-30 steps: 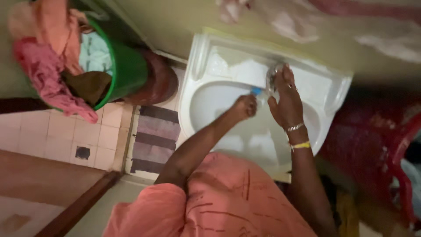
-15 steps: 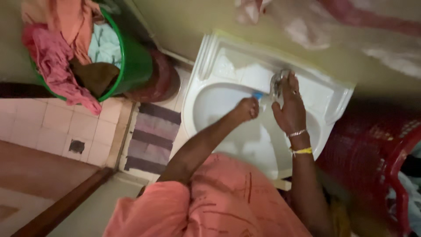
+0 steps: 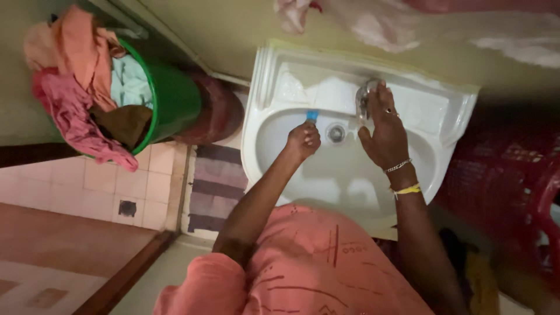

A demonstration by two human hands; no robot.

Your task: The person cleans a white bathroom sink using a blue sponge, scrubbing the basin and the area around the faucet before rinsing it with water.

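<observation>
Shifted left from the tap [image 3: 363, 99]: left hand [image 3: 303, 140] clamped on a blue-tipped brush [image 3: 312, 115]; right hand [image 3: 382, 131] gripping tap, over white sink [image 3: 265, 87]

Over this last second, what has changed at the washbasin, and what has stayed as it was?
The left hand, closed on a small blue-tipped object, has drawn leftward away from the metal tap, so the round drain of the white ceramic washbasin now shows between the hands. The right hand keeps its grip at the tap. The green plastic bucket of clothes has not moved.
</observation>
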